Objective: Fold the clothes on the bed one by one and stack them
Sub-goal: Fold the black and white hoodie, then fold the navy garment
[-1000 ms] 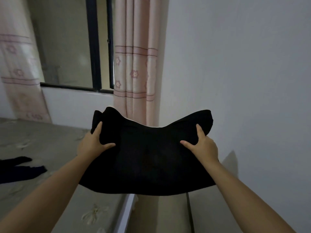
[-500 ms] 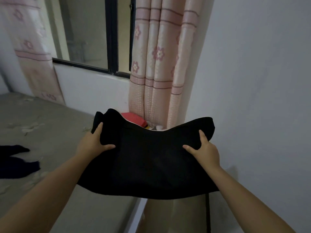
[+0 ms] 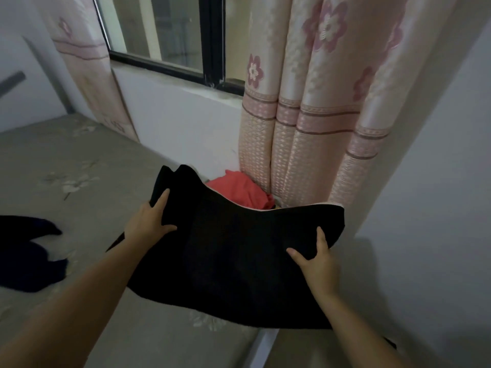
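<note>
Your left hand [image 3: 148,224] and right hand [image 3: 317,257] still pinch the folded black cloth [image 3: 231,251] up over the bed [image 3: 93,181], and now the red clothes [image 3: 241,192] by the curtain [image 3: 305,123] have come closer, so you look ready to stack it.

pink floral curtain [image 3: 313,123] (gathered), dark-framed window [image 3: 170,35]

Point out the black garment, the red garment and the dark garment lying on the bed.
black garment [image 3: 233,261], head view, middle of its cloth.
red garment [image 3: 239,191], head view, its visible top.
dark garment [image 3: 24,258], head view, its middle.
</note>
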